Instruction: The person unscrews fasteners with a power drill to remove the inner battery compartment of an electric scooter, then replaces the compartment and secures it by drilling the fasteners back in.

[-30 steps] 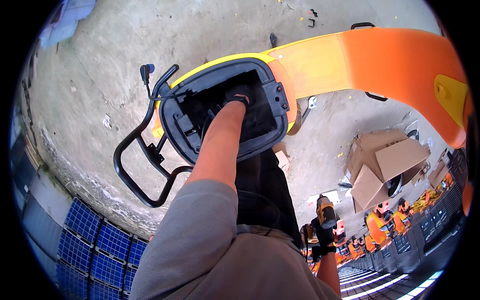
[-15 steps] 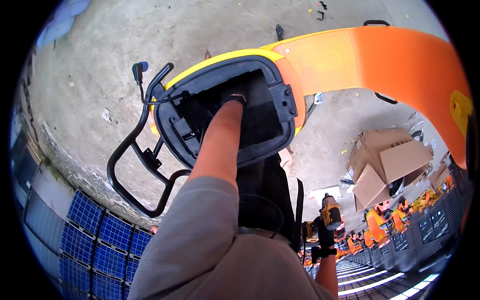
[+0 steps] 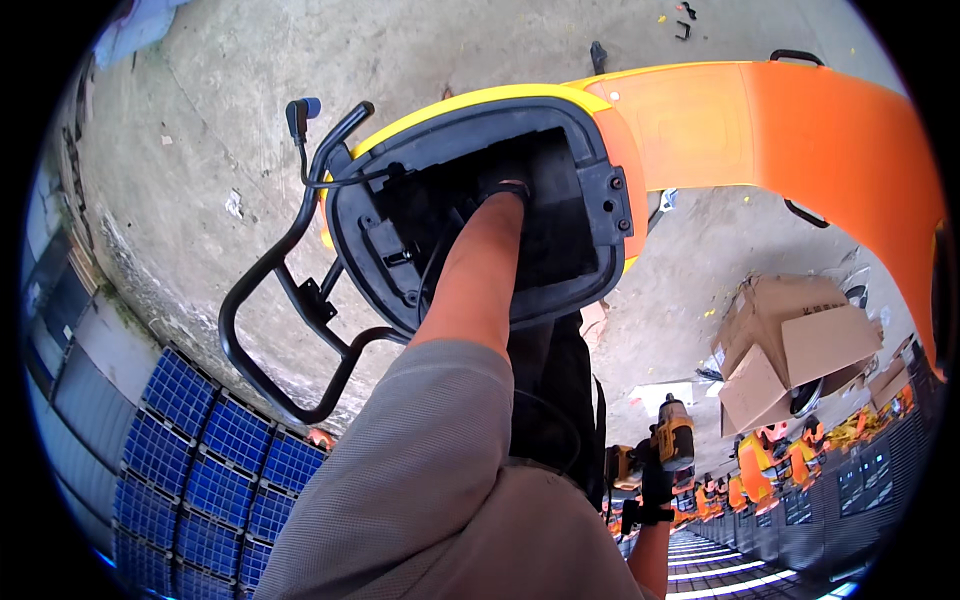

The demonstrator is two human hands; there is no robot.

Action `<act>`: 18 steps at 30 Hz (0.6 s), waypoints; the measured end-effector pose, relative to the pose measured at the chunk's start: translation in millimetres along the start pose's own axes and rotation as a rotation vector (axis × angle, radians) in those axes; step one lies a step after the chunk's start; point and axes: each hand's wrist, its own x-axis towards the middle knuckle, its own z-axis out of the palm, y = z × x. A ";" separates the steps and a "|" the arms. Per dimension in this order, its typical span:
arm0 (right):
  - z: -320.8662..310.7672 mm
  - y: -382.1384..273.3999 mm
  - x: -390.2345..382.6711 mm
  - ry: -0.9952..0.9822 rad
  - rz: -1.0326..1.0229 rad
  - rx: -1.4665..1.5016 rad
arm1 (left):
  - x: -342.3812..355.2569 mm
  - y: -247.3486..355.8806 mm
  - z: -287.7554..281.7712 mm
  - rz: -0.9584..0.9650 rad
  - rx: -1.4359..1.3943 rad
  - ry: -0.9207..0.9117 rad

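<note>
In the head view, the left arm point(image 3: 468, 272) reaches forward, slanting slightly rightward, with the left hand point(image 3: 509, 185) down inside the open black compartment point(image 3: 555, 220) of an orange and yellow scooter point(image 3: 705, 125), which stretches across to the right. Shadow hides the fingers, so I cannot tell that grip's state. The right hand point(image 3: 656, 480) (low, out to the side) has its grip wrapped around a drill point(image 3: 675, 440).

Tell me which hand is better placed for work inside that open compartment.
Left, I'd judge: the left hand is inside the compartment, though shadow hides its grip. The right hand is off to the side, holding a power tool.
</note>
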 end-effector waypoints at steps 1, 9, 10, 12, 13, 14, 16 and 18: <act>-5.1 11.7 1.5 0.013 0.035 -0.008 | -1.4 11.7 -28.8 -0.060 -0.040 -0.189; -10.4 4.1 9.1 -0.070 0.050 -0.033 | -21.6 15.0 -59.7 0.107 -0.163 -0.464; -12.5 7.3 10.2 -0.067 0.049 -0.053 | -18.8 17.2 -76.3 0.111 -0.170 -0.501; -17.4 14.9 12.9 -0.060 0.050 -0.068 | -17.5 21.2 -93.7 0.099 -0.151 -0.526; -20.2 19.0 14.6 -0.055 0.052 -0.062 | -18.0 26.9 -96.6 0.084 -0.126 -0.514; -21.6 21.8 15.7 -0.051 0.053 -0.056 | -18.8 30.3 -98.6 0.069 -0.100 -0.502; -15.6 9.3 11.9 -0.057 0.040 -0.062 | -21.8 29.2 -89.1 0.182 -0.113 -0.385; -12.3 2.9 10.2 -0.069 0.025 -0.061 | -24.4 34.7 -93.3 0.230 -0.174 -0.287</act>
